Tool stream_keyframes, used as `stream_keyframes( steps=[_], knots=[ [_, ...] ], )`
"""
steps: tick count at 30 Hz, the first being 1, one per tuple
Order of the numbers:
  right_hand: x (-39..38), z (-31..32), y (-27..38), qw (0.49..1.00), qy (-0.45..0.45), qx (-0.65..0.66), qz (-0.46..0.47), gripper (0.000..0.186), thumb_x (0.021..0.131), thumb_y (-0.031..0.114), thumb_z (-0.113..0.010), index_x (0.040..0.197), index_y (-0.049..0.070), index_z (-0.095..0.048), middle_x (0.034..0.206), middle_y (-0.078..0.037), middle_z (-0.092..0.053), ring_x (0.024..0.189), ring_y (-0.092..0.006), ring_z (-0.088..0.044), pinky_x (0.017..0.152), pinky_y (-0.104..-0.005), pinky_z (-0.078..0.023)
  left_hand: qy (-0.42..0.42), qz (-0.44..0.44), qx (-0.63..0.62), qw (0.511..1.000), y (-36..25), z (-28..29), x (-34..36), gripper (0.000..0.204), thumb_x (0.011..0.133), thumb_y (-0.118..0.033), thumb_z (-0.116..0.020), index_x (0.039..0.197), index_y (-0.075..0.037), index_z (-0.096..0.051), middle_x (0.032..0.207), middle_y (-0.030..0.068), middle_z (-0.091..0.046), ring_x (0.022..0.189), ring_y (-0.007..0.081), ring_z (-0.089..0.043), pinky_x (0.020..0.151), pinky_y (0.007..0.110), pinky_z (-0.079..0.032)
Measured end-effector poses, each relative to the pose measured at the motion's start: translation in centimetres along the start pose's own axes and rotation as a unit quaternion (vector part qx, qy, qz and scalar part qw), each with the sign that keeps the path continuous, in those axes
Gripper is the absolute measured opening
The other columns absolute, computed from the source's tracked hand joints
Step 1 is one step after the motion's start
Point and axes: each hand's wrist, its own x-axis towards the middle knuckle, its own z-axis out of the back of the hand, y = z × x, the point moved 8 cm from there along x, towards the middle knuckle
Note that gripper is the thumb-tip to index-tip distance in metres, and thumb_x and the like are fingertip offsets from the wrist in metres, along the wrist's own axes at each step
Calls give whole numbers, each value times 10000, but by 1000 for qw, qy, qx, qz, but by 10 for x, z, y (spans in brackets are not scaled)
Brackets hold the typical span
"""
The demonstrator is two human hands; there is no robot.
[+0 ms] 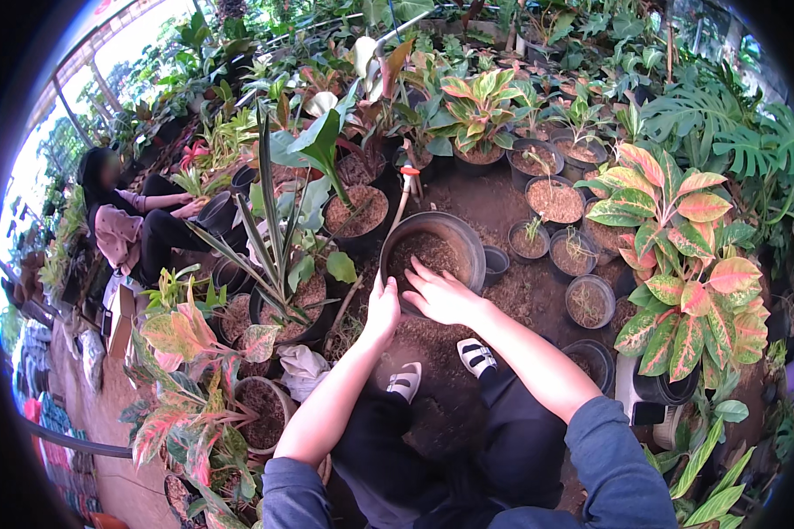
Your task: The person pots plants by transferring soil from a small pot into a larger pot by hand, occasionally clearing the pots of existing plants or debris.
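Note:
A wide black plant pot [475, 246] stands tilted on the soil in front of me, with brown soil [434, 250] inside. My left hand [382, 307] grips its near left side, the thumb at the rim and the other fingers mostly hidden behind the wall. Over the near rim reaches my right hand [443, 294], its fingers stretched out and spread against the soil in the pot. Nothing is visible in that hand. Just right of the pot sits a small black pot [495, 263].
Potted plants crowd round me; a large pink-and-green leafy plant [692, 282] rises at right. Several small pots, among them a seedling pot [589, 301], line the right side. A spiky-leaved plant [273, 229] stands at left. Farther left sits another person [119, 220] holding a dark pot.

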Motion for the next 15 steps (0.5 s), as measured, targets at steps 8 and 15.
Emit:
stream_keyframes(
  steps=[8, 15],
  knots=[
    [0, 51, -18, 968, -204, 89, 116, 310, 820, 222, -537, 1025, -11, -561, 1136, -212, -512, 992, -310, -544, 861, -362, -427, 22, 99, -68, 993, 17, 8, 13, 379, 940, -249, -236, 1256, -41, -244, 1217, 192, -404, 1046, 348, -490, 803, 527, -470],
    [8, 97, -141, 943, -284, 155, -78, 248, 743, 190, -621, 647, -18, -527, 667, -123, -569, 586, -201, -548, 546, -332, -425, -24, 211, -268, 940, 56, 59, 57, 443, 932, -215, -109, 1276, 57, -168, 1281, 278, -285, 1155, 459, -327, 912, 569, -365]
  ],
)
